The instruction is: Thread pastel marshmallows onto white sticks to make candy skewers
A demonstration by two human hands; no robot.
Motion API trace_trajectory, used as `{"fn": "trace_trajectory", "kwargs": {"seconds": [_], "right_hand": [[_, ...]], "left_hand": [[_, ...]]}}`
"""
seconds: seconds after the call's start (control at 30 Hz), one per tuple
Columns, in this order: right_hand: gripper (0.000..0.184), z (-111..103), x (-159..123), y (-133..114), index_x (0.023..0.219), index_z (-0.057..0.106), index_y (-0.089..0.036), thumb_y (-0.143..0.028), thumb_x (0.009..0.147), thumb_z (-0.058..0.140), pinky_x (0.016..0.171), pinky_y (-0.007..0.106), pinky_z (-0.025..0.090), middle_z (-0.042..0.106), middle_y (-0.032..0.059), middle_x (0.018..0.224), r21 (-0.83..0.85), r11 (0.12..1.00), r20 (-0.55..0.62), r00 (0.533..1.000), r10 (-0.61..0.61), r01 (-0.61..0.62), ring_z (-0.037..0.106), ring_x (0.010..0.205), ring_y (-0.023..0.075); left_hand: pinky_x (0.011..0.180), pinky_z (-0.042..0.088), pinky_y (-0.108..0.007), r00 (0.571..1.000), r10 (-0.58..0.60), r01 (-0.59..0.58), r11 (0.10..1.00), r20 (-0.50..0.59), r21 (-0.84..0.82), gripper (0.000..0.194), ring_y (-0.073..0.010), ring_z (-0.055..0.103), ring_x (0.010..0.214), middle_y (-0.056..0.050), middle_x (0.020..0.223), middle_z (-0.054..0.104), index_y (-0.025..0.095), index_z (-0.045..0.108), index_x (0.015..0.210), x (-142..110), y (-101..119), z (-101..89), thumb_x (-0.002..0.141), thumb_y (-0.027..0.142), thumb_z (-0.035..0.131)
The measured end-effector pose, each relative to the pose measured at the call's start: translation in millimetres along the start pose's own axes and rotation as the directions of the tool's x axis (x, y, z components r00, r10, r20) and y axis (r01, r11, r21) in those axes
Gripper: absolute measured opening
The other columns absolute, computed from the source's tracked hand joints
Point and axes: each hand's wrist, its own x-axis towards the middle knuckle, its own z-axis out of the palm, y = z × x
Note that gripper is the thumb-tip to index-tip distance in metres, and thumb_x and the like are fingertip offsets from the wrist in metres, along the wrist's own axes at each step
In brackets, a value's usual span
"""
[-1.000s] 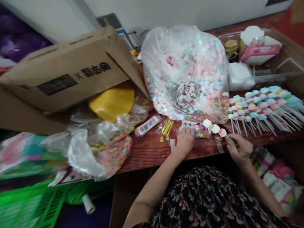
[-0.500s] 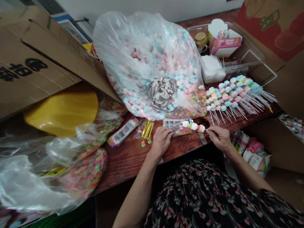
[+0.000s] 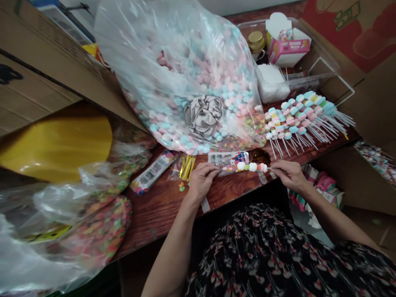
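Left hand (image 3: 201, 181) shifted onto a clear sleeve (image 3: 229, 168), fingers pinching it, right hand (image 3: 289, 174) pinching a marshmallow skewer (image 3: 251, 166)

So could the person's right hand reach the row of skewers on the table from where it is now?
Probably yes. The right hand sits just below the row of skewers, and nothing stands between them. But it is pinching the stick of another skewer, so it would likely have to let go first.

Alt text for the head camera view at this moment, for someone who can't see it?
The right hand pinches the stick of a marshmallow skewer above a wooden table, while the left hand holds clear film at its tip. Behind sit a large bag of pastel marshmallows and similar skewers.
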Motion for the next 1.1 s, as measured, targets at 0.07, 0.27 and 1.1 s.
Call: {"fn": "trace_trajectory", "kwargs": {"seconds": [0.07,0.27,1.1], "right_hand": [[0.011,-0.2,-0.8,-1.6,0.087,0.067,-0.019,-0.015,0.088,0.057,0.064,0.025,0.051,0.071,0.0035,0.077,-0.011,1.0,0.003,1.0,-0.015,0.015,0.066,0.067,0.0134],[0.013,3.7,-0.3,0.1,0.091,0.068,-0.02,-0.016,0.088,0.056,0.067,0.026,0.051,0.071,0.0037,0.08,-0.101,0.991,0.025,0.996,-0.085,0.087,0.065,0.07,0.014],[0.021,10.0,23.3,-14.3,0.094,0.069,-0.021,-0.014,0.086,0.051,0.064,0.027,0.045,0.071,0.0027,0.079,-0.254,0.911,0.133,0.945,-0.298,0.323,0.061,0.068,0.0132]], "left_hand": [[0.079,0.053,-0.032,1.0,-0.016,0.016,1.0,0.004,-0.02,0.012,-0.0171,0.064,0.085,-0.004,0.084,0.071,0.02,0.075,0.083,-0.1,-0.2,-0.1,0.084,0.029,0.066],[0.079,0.053,-0.033,1.0,-0.017,0.017,0.999,0.017,-0.035,0.012,-0.018,0.064,0.085,-0.005,0.086,0.071,0.022,0.075,0.082,0.0,0.1,-0.1,0.084,0.031,0.067],[0.081,0.052,-0.034,0.99,0.117,-0.111,0.992,0.082,-0.066,0.008,-0.018,0.063,0.088,-0.004,0.088,0.07,0.024,0.076,0.086,-3.3,-3.5,6.5,0.084,0.025,0.068]]}}
